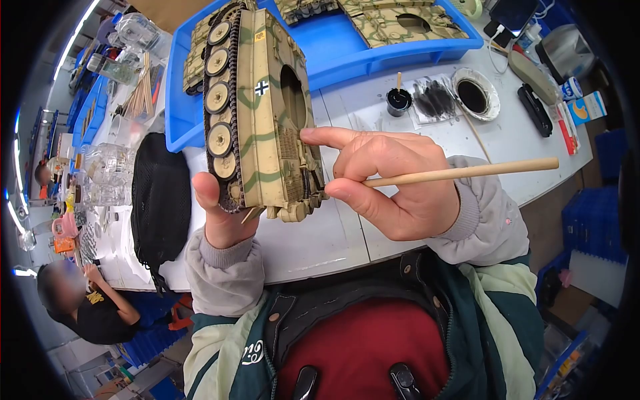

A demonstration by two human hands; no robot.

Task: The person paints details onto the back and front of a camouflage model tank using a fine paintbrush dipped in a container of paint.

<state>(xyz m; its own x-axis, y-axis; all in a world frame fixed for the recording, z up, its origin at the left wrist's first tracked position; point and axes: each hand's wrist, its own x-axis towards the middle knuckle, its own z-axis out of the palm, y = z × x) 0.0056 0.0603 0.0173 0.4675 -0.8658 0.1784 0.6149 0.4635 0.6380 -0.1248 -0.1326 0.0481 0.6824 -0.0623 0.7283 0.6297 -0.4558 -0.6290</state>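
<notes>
My left hand (225,219) is closed around the rear underside of a model tank hull (263,143), holding it tilted up on end above the table. The hull is tan with green camouflage stripes, a black-and-white cross, a round turret opening, and road wheels (217,98) with a dark track along its left side. Pinched between the thumb and fingers of my right hand (403,183) is a slim wooden stick (480,170), its thick end pointing right. Its other end is hidden by the fingers. The outstretched index finger of that hand touches the hull's deck.
Behind the hull stands a blue tray (333,57) with more tank hulls (407,25). At the right are a small black paint pot (399,101), a smeared sheet (433,100) and a dish of black liquid (472,95). A black pouch (160,200) lies left; a person (100,307) sits beyond.
</notes>
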